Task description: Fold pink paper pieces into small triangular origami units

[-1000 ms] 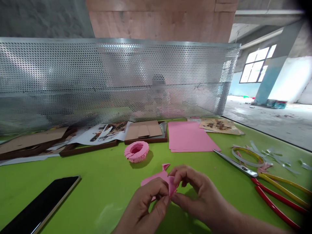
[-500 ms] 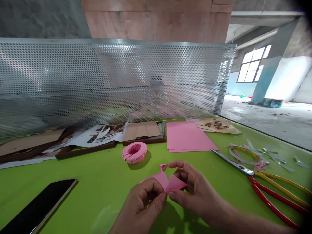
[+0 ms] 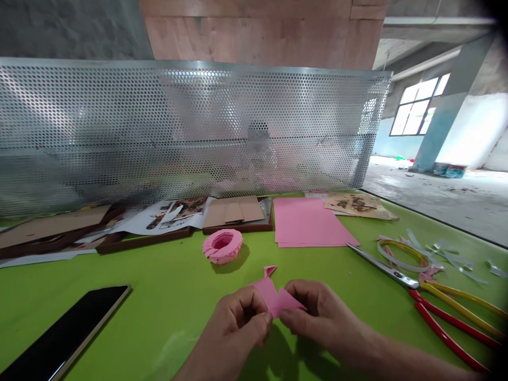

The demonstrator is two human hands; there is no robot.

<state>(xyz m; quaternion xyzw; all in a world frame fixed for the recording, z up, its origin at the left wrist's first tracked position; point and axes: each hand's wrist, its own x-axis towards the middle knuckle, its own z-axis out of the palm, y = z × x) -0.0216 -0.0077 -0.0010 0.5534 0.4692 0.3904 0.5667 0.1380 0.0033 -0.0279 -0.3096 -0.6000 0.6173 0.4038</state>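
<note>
Between both hands is a folded piece of pink paper [image 3: 266, 291], held a little above the green table. My left hand [image 3: 240, 325] pinches its lower left part between thumb and fingers. With thumb and fingers, my right hand [image 3: 315, 312] grips a pointed pink flap at the right. A small folded pink tip [image 3: 270, 271] sticks up at the top of the paper. Beyond the hands, a pink ring-shaped paper piece [image 3: 222, 246] with a ridged side rests on the table. The fingers cover part of the folded paper.
Pink paper sheets [image 3: 309, 222] lie behind the hands. To the right are scissors [image 3: 413, 283] with red and yellow handles, a tape roll [image 3: 402, 255] and clear strips. A phone [image 3: 71, 333] lies at left. Frames with cardboard [image 3: 234, 209] line the perforated metal panel [image 3: 190, 127].
My right fingers, raised near the paper's upper tip before, have come down and closed on the right flap. My left hand keeps its pinch. The view has shifted slightly.
</note>
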